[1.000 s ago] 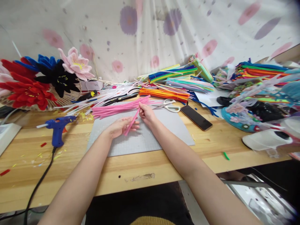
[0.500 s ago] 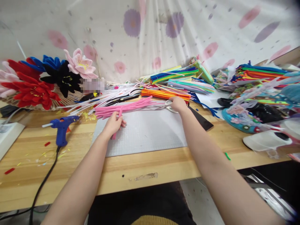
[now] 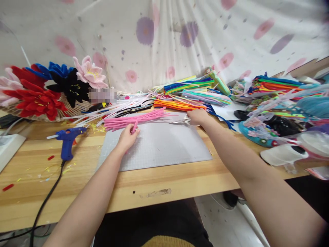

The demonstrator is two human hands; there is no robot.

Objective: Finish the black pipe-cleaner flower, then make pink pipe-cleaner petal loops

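My left hand [image 3: 128,137] is closed on a short pink pipe-cleaner piece [image 3: 135,126] above the left part of the grey cutting mat [image 3: 164,147]. Just behind it lies a bundle of long pink pipe cleaners [image 3: 123,121] across the mat's back edge. At the mat's back right, my right hand [image 3: 196,117] is wrapped round the handles of metal scissors [image 3: 181,121], whose blades point left toward the pink bundle.
A blue glue gun [image 3: 67,140] with a black cord lies at the left. Fabric flowers [image 3: 41,99] stand behind it. Orange pipe cleaners [image 3: 174,104] and other coloured bundles line the back. A white bottle [image 3: 284,154] lies at the right.
My right hand has drawn the scissors slightly, and they now show more clearly. The pink piece in my left hand sits higher. The dark flat piece by my right wrist no longer shows.
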